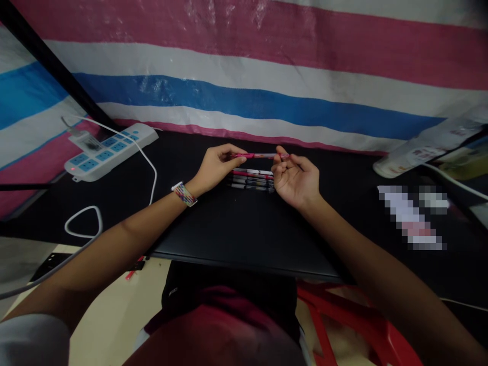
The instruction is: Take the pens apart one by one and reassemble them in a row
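Note:
A pink pen lies level between my two hands, just above the black table. My left hand pinches its pink end between thumb and fingers. At the other end, my right hand has its palm turned up, the fingers curled and touching the pen. Right below, several pens lie side by side in a row on the table, one pink and others white or dark. Parts of their right ends are hidden behind my right hand.
A white power strip with a plugged-in charger and white cable lies at the left. To the right are a clear bottle and a blurred-out item. A striped plastic sheet hangs behind the table. A red chair is below.

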`<action>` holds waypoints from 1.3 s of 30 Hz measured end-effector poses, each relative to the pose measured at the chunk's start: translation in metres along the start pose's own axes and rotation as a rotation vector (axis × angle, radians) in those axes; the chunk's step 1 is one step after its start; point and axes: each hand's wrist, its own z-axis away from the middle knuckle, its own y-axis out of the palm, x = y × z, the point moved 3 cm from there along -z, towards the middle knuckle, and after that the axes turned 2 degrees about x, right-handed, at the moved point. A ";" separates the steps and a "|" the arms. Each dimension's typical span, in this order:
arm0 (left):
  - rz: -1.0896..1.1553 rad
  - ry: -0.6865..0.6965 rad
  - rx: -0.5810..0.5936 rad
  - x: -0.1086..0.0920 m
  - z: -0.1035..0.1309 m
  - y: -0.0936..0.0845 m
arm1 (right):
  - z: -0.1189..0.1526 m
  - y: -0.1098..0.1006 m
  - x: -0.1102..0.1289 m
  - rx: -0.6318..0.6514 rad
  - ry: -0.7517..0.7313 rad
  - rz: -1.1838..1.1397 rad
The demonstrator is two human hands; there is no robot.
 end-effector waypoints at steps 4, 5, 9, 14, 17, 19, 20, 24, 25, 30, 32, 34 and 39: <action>0.018 -0.003 -0.006 0.000 -0.001 -0.002 | 0.005 0.005 0.002 0.035 0.015 0.021; 0.021 -0.001 -0.009 0.000 -0.001 -0.002 | 0.006 0.008 0.003 0.053 0.020 0.013; 0.023 0.006 -0.024 0.001 -0.002 -0.003 | 0.011 0.015 0.005 0.029 0.040 -0.041; 0.012 -0.017 -0.006 0.000 -0.001 -0.001 | 0.009 0.017 0.004 -0.034 0.044 -0.047; 0.009 -0.021 -0.009 -0.001 0.000 -0.001 | 0.007 0.015 0.003 -0.024 0.034 -0.047; 0.011 -0.020 -0.013 -0.001 0.000 -0.001 | 0.007 0.014 0.003 -0.025 0.035 -0.044; 0.012 -0.020 -0.014 -0.001 0.000 -0.001 | 0.007 0.013 0.003 -0.022 0.033 -0.041; 0.008 -0.024 -0.016 0.000 0.000 -0.001 | 0.006 0.011 0.003 0.017 0.001 -0.028; 0.008 -0.023 -0.017 -0.001 0.000 -0.001 | 0.006 0.010 0.003 0.022 0.003 -0.018; 0.016 -0.019 -0.013 -0.002 0.001 -0.001 | 0.004 0.008 0.002 0.016 -0.005 0.014; 0.011 -0.024 -0.014 -0.002 0.001 -0.001 | 0.004 0.009 0.003 0.017 -0.019 0.018; 0.006 -0.024 -0.012 -0.002 0.001 -0.001 | 0.005 0.009 0.003 0.027 -0.026 0.020; 0.006 -0.017 -0.012 -0.001 0.001 -0.001 | 0.005 0.009 0.003 0.026 -0.017 -0.004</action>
